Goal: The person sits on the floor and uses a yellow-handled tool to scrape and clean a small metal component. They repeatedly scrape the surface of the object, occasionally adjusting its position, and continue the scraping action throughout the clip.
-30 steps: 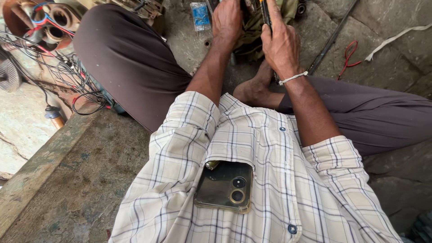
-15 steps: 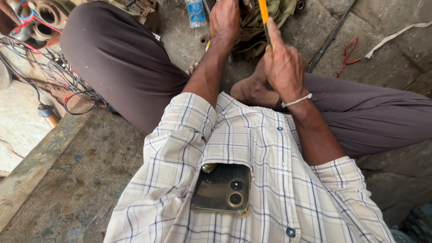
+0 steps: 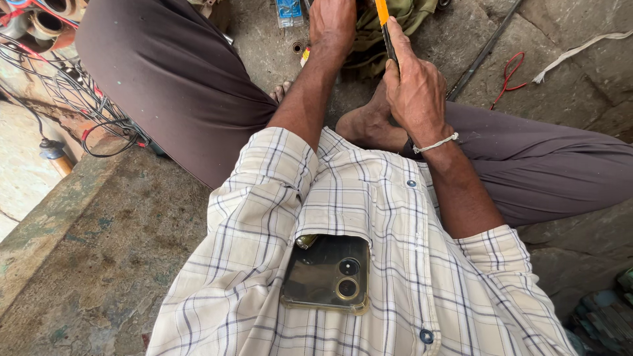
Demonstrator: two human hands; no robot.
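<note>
I sit cross-legged on a stone floor in a checked shirt and dark trousers. My right hand (image 3: 415, 86) is wrapped around a tool with a black and orange handle (image 3: 384, 23) that points away from me. My left hand (image 3: 333, 23) reaches forward at the top edge of the view, its fingers cut off by the frame, resting by an olive green cloth (image 3: 395, 26). What it holds is hidden. A phone (image 3: 328, 273) sits in my shirt pocket.
A tangle of wires (image 3: 72, 99) and coil-like parts (image 3: 46, 23) lie at the upper left. A small blue packet (image 3: 289, 12) lies near my left hand. A red wire loop (image 3: 508, 72), a dark rod (image 3: 484, 49) and a white cord (image 3: 577, 51) lie at the right.
My right hand has slid back toward me along the tool, and the orange part of the handle now shows above it. The view has tilted downward a little.
</note>
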